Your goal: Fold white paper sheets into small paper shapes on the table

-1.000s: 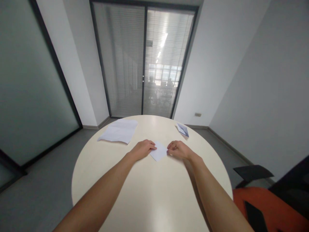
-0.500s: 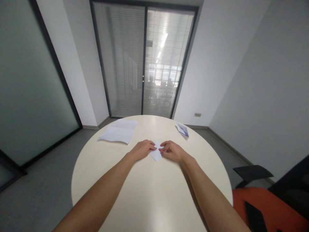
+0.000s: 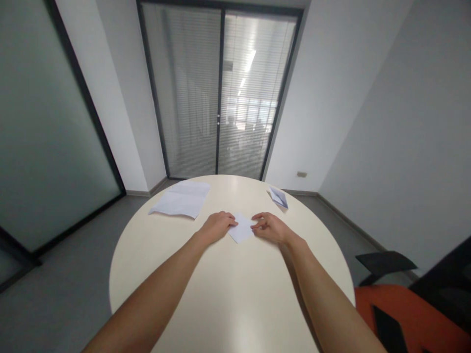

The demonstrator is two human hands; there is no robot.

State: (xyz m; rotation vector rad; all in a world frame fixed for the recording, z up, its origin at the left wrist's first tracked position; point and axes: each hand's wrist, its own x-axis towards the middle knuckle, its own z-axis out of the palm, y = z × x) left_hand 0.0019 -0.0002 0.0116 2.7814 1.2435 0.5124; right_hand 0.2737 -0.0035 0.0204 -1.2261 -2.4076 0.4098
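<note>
Lying nearer than and right of the large sheet (image 3: pixel 182 198), the small paper (image 3: pixel 242 232), seemingly part-folded with creasing unfinished, is pressed under the unclenched left hand (image 3: pixel 218 225) and touched by the right hand (image 3: pixel 271 228), its grip unclear.

Two hands (image 3: pixel 218 225), three papers (image 3: pixel 242 231) (two small), one table (image 3: pixel 221 289), one chair (image 3: pixel 423 318)

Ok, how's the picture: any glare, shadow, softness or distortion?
In the head view throughout: glare whitens the near part of the table; a shadow runs along the right forearm; bright streaks show in the glass door, whose sides converge downward; the small paper at the left hand looks soft, its creases unreadable.
</note>
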